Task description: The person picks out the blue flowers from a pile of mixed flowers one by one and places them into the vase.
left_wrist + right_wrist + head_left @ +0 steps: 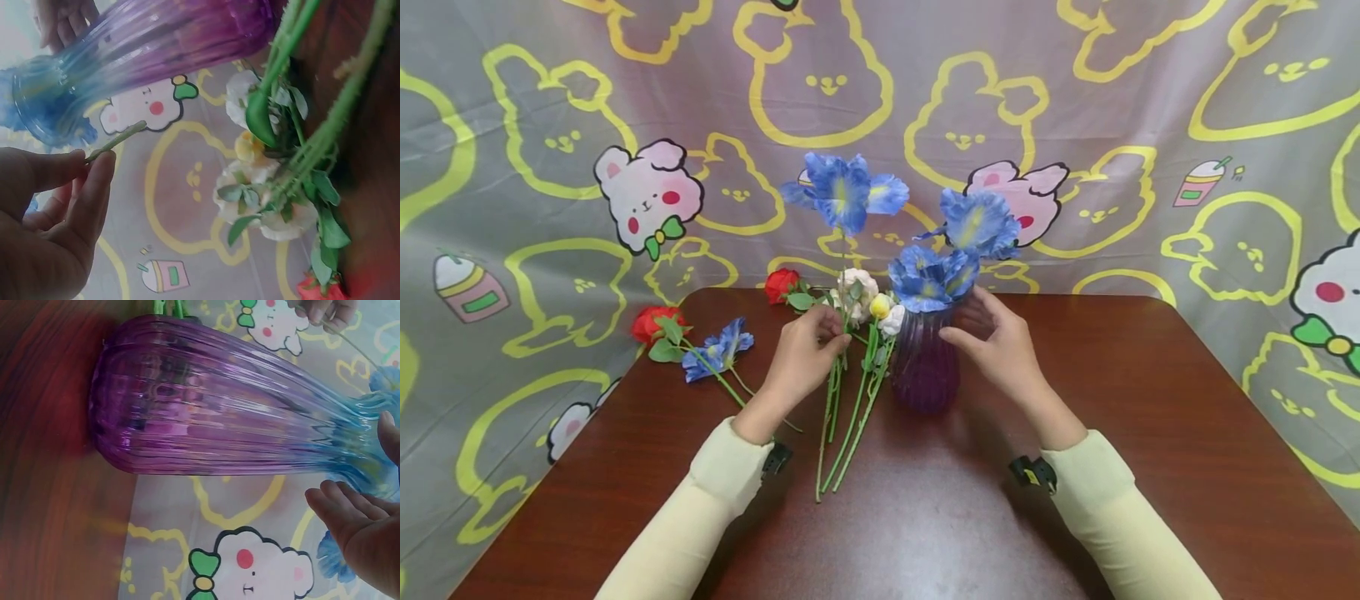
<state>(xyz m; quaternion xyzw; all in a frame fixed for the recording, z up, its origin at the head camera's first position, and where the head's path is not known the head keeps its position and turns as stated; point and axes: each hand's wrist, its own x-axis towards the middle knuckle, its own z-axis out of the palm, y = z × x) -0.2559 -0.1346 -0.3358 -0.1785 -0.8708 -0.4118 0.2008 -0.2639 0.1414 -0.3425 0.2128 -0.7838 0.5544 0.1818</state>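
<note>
My left hand [805, 350] pinches the thin stem [117, 142] of a blue artificial flower [848, 196] between thumb and fingertips. The flower stands upright above that hand, left of the vase; the stem's lower end sticks out below the fingers. A ribbed glass vase [928, 375], purple below and bluish at the neck, stands on the table. Two blue flowers, one low [931, 279] and one higher [981, 223], show at its mouth. My right hand [1003, 346] is at the vase's right side by the neck, fingers extended and thumb apart; whether it touches the glass I cannot tell.
On the brown table [1112, 400], left of the vase, lie white flowers [857, 287], a yellow bud [880, 307] and a red rose [781, 286], green stems pointing forward. Farther left are another red rose [657, 325] and a blue flower [718, 350]. A patterned curtain [1112, 108] hangs behind.
</note>
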